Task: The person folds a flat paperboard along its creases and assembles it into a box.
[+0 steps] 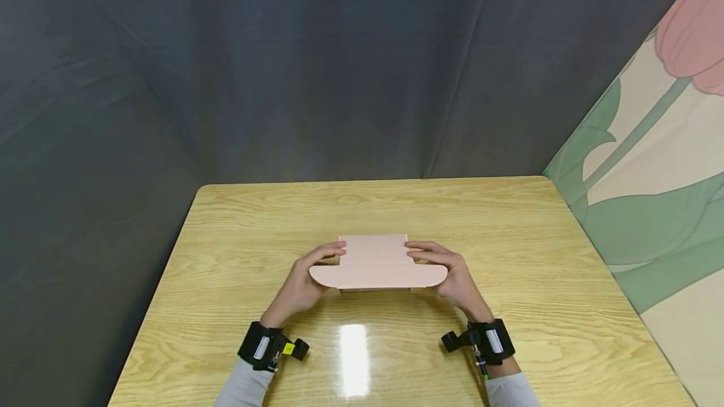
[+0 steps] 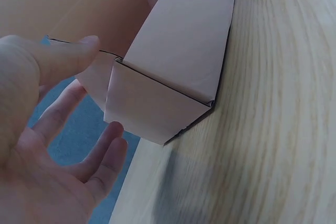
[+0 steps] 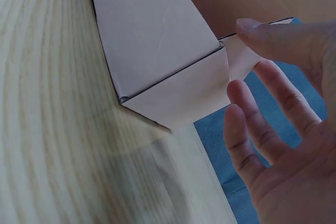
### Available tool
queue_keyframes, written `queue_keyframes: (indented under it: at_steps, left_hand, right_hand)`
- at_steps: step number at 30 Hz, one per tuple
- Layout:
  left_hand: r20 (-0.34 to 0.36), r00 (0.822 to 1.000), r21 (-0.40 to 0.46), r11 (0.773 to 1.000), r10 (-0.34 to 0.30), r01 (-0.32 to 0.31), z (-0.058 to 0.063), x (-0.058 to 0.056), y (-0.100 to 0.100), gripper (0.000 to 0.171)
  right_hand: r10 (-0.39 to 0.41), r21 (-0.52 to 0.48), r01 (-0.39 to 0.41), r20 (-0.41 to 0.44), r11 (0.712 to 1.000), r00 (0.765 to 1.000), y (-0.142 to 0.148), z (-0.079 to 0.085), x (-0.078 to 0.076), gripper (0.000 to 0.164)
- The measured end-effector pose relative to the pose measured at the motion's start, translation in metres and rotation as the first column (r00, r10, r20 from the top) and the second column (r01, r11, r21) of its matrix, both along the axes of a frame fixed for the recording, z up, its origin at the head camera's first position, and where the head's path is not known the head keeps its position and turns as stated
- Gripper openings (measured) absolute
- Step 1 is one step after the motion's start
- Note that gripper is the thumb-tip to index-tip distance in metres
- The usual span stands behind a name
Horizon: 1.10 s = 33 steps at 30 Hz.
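Observation:
A pink cardboard box (image 1: 374,249) rests on the table, its lid partly raised with a wide, round-ended front flap (image 1: 378,276) facing the head camera. At the box's left end my left hand (image 1: 305,278) holds a small side flap (image 2: 97,80) between thumb and fingers. My right hand (image 1: 455,278) mirrors it, with thumb and fingers about the matching side flap (image 3: 242,59). In both wrist views the lower fingers lie loosely beside the box's end wall. The box's inside is mostly hidden.
The wooden table (image 1: 254,212) has its far edge against a dark grey curtain (image 1: 339,68). On the right hangs a flower-patterned cloth (image 1: 667,218). Black wrist cameras are strapped to both wrists. A bright light reflection shows on the near tabletop.

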<state>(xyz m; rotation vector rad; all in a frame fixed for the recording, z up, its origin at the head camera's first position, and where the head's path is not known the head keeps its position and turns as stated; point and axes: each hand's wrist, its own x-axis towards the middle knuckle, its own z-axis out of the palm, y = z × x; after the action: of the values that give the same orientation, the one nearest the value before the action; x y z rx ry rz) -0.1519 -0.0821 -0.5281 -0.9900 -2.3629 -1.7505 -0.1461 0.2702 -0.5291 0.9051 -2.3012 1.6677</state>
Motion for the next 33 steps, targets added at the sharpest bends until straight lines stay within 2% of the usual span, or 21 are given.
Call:
queue_keyframes:
  at_steps: [5,10,14,18,27,33]
  left_hand:
    - [-0.031,0.999,0.027,0.999,-0.024,0.024,-0.003,-0.001,0.001,0.070]
    - [-0.031,0.999,0.046,0.998,-0.038,0.040,-0.007,-0.001,0.001,0.065]
    - [0.010,0.999,0.064,0.997,-0.038,0.038,-0.009,-0.002,0.001,0.060]
    - [0.046,0.998,0.084,0.996,-0.044,0.040,-0.010,-0.001,0.001,0.061]
    - [0.114,0.993,0.086,0.996,-0.040,0.030,-0.009,0.001,0.002,0.060]
    - [0.113,0.994,0.041,0.999,-0.006,0.002,-0.011,0.001,0.000,0.058]
  right_hand:
    - [0.029,-0.014,-0.029,-0.008,0.999,1.000,0.002,-0.005,-0.001,0.067]
    - [0.025,-0.023,-0.025,0.003,0.999,1.000,0.002,-0.008,0.000,0.053]
    - [0.012,-0.021,-0.011,0.018,1.000,1.000,0.002,-0.009,0.002,0.054]
    - [-0.009,-0.009,0.009,0.045,1.000,0.999,0.002,-0.009,0.005,0.056]
    - [0.012,-0.028,-0.011,0.054,1.000,0.998,0.001,-0.011,0.005,0.052]
    - [0.026,-0.043,-0.023,0.065,0.999,0.998,0.001,-0.016,0.006,0.053]
